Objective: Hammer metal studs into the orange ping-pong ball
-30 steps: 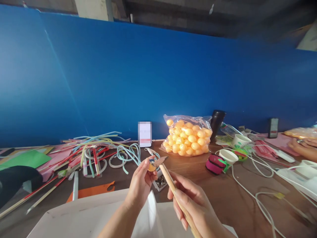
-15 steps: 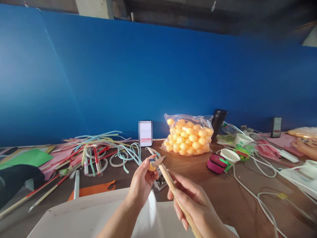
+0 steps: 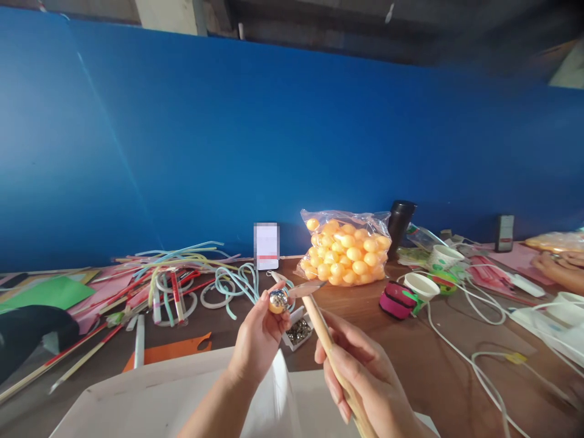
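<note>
My left hand [image 3: 258,337] pinches a small orange ball [image 3: 278,301] whose top looks shiny and silver, raised over the table. My right hand [image 3: 360,374] grips the wooden handle of a small hammer [image 3: 319,322]. Its metal head points left and sits just right of the ball, a little apart from it. Below the ball lies a small white box of silver pins [image 3: 297,330].
A clear bag of orange balls [image 3: 344,249] and a black cup [image 3: 400,224] stand at the back. Coloured straws and tubes [image 3: 177,280] litter the left. Paper cups [image 3: 420,286], a pink case [image 3: 396,301] and white cables lie right. Another person's hand [image 3: 554,267] rests far right.
The hammer head has drawn back to the right, off the ball, and the ball's shiny top now shows. My left hand has barely moved.
</note>
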The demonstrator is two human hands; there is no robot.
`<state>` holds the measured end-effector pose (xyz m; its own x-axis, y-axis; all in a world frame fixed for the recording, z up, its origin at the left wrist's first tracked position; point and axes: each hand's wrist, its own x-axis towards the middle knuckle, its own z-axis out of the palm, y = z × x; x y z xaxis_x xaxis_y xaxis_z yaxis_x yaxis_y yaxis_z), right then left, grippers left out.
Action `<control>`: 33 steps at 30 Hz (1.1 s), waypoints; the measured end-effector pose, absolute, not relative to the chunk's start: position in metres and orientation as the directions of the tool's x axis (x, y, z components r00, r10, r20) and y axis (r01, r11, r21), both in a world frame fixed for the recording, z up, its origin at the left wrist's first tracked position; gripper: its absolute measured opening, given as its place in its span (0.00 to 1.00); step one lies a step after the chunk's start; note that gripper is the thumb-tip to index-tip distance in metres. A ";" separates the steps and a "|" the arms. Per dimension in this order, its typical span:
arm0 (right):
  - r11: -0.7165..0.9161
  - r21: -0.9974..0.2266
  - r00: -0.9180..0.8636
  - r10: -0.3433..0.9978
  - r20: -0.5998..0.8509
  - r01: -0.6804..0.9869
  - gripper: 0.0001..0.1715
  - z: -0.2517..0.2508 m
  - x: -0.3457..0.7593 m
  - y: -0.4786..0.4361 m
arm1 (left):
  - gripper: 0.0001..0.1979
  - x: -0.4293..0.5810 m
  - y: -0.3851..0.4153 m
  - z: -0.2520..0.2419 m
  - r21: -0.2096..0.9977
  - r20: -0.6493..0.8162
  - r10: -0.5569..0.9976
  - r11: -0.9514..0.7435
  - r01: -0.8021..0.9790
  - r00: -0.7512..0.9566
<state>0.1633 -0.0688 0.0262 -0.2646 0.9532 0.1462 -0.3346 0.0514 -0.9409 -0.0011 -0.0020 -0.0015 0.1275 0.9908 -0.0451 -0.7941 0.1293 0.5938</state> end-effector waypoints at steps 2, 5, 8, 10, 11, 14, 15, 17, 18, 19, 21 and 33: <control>0.062 -0.932 -0.248 0.956 0.158 -0.358 0.25 0.026 0.165 -0.070 | 0.19 -0.002 -0.003 -0.001 0.548 -0.048 0.984 0.170 -0.819 0.172; 0.062 -0.927 -0.246 0.955 0.162 -0.371 0.25 0.026 0.165 -0.071 | 0.19 -0.003 -0.004 -0.001 0.508 -0.035 0.980 0.186 -0.841 0.195; 0.063 -0.934 -0.261 0.952 0.162 -0.351 0.25 0.025 0.164 -0.071 | 0.18 -0.004 -0.003 -0.001 0.494 -0.029 0.979 0.190 -0.848 0.203; 0.063 -0.941 -0.269 0.950 0.158 -0.332 0.25 0.025 0.164 -0.071 | 0.18 -0.003 -0.003 -0.001 0.493 -0.030 0.978 0.194 -0.848 0.206; 0.059 -0.943 -0.272 0.950 0.153 -0.327 0.25 0.025 0.164 -0.071 | 0.18 -0.003 -0.003 -0.001 0.495 -0.031 0.978 0.196 -0.847 0.208; 0.041 -0.944 -0.276 0.951 0.137 -0.327 0.25 0.024 0.163 -0.070 | 0.18 -0.002 -0.003 -0.002 0.513 -0.021 0.978 0.190 -0.837 0.210; 0.038 -0.943 -0.274 0.952 0.135 -0.332 0.25 0.023 0.163 -0.070 | 0.18 -0.002 -0.002 -0.003 0.521 -0.015 0.978 0.185 -0.833 0.208; 0.032 -0.940 -0.273 0.953 0.132 -0.340 0.25 0.023 0.162 -0.070 | 0.18 -0.002 -0.002 -0.004 0.541 -0.003 0.979 0.173 -0.823 0.204; 0.030 -0.940 -0.276 0.952 0.130 -0.341 0.25 0.022 0.161 -0.070 | 0.17 -0.002 -0.002 -0.004 0.551 0.001 0.980 0.166 -0.818 0.200; 0.028 -0.940 -0.280 0.951 0.129 -0.339 0.25 0.022 0.161 -0.071 | 0.17 -0.002 -0.002 -0.005 0.562 0.006 0.981 0.157 -0.812 0.194; 0.032 -0.946 -0.296 0.946 0.133 -0.323 0.25 0.022 0.160 -0.071 | 0.16 -0.001 -0.002 -0.004 0.587 0.012 0.984 0.135 -0.798 0.175; 0.034 -0.964 -0.286 0.952 0.111 -0.263 0.26 0.020 0.159 -0.069 | 0.15 0.001 -0.003 -0.006 0.678 0.021 0.997 0.038 -0.734 0.071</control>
<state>0.1595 -0.0692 0.0201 -0.2864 0.9516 0.1114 -0.2629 0.0338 -0.9642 0.0015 -0.0026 -0.0058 0.0709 0.9973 0.0210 -0.7342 0.0379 0.6779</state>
